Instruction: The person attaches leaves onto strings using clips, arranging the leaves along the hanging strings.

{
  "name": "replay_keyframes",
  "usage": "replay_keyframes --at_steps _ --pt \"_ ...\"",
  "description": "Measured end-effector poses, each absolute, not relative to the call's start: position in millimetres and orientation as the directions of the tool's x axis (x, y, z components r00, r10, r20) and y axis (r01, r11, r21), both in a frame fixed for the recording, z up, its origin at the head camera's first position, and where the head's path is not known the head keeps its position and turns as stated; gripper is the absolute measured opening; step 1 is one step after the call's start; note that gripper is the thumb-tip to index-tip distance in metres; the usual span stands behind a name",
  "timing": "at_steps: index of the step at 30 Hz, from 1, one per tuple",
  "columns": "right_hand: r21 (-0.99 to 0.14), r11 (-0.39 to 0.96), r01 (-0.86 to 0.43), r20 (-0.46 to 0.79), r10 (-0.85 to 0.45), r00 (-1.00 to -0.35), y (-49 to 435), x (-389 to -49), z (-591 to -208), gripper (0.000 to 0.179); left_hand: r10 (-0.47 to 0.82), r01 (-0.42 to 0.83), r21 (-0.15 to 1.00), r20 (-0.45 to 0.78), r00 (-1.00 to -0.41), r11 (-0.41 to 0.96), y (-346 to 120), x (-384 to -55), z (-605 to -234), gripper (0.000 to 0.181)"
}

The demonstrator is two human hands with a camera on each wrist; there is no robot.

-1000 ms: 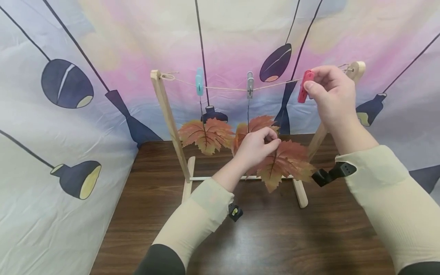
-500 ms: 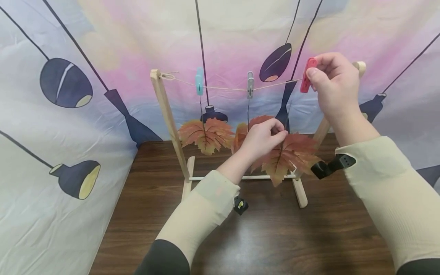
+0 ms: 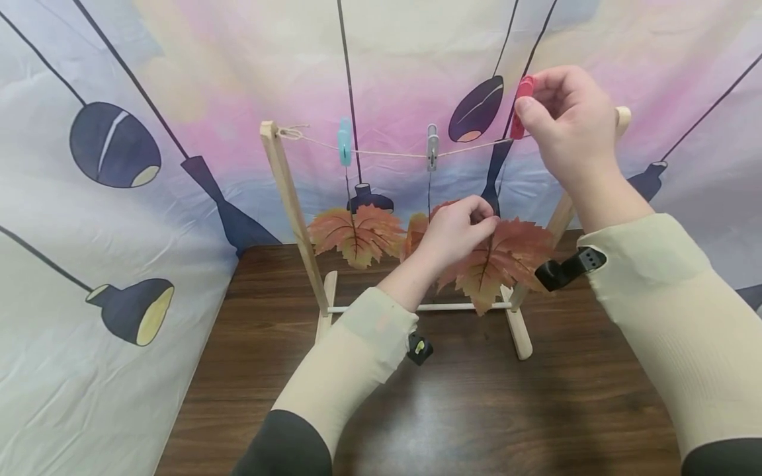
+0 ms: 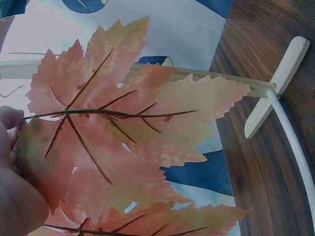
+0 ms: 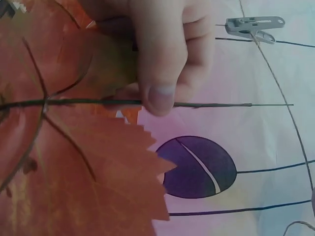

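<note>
My left hand (image 3: 461, 228) pinches the stem of an orange maple leaf (image 3: 506, 258) between thumb and finger. In the right wrist view that stem (image 5: 216, 104) points at the string (image 5: 280, 88), and its thin tip overlaps it. My right hand (image 3: 574, 125) grips a red clothespin (image 3: 522, 109) just above the string's right part; its lower end is at string height, but whether it touches is unclear. Left of it, a blue clothespin (image 3: 344, 142) and a grey clothespin (image 3: 432, 147) sit on the string, each with a leaf hanging below. The middle leaf is partly hidden behind my left hand.
A wooden frame (image 3: 292, 211) carries the string between two posts and stands on a brown wooden table (image 3: 262, 370). A white rod (image 3: 440, 307) joins its feet. Behind hangs a cloth backdrop (image 3: 196, 79) with painted lamps.
My right hand has raised the red clothespin from across the string to above it. My left hand has moved the leaf slightly right and up.
</note>
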State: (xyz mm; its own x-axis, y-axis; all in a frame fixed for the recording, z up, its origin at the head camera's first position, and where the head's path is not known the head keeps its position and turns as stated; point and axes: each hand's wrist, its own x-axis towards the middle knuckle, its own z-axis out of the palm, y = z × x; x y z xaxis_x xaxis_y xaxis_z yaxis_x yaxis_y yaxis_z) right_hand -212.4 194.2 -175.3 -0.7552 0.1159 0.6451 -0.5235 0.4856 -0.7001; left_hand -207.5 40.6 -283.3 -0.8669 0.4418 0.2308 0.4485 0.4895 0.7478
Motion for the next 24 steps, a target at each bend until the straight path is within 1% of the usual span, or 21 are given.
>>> replay_keyframes --at_steps 3,7,13,18,22,24 --pt "-0.684 0.507 -0.524 0.644 0.083 -0.761 195.9 -213.6 -175.0 0.012 0.441 0.434 0.747 0.210 -0.872 0.503 41.5 -209.8 -281.3 0.013" --pt "-0.693 0.481 -0.537 0.630 0.042 -0.776 197.2 -216.6 -174.6 0.015 0.430 0.439 0.750 0.228 -0.874 0.495 42.4 -211.5 -281.2 0.011" --pt "-0.694 0.500 -0.518 0.574 -0.050 -0.817 197.1 -218.3 -171.3 0.013 0.392 0.403 0.773 0.218 -0.894 0.490 40.4 -215.7 -280.7 0.015" --pt "-0.717 0.515 -0.470 0.521 -0.051 -0.852 201.3 -218.1 -167.9 0.013 0.404 0.418 0.767 0.226 -0.886 0.487 40.1 -220.2 -278.2 0.016" --pt "-0.709 0.546 -0.445 0.505 -0.047 -0.862 203.7 -218.4 -166.4 0.011 0.402 0.408 0.770 0.216 -0.890 0.491 40.2 -223.1 -276.6 0.015" --pt "-0.717 0.539 -0.442 0.501 -0.042 -0.864 204.3 -218.7 -166.2 0.010 0.402 0.407 0.765 0.212 -0.891 0.499 40.4 -224.2 -275.8 0.015"
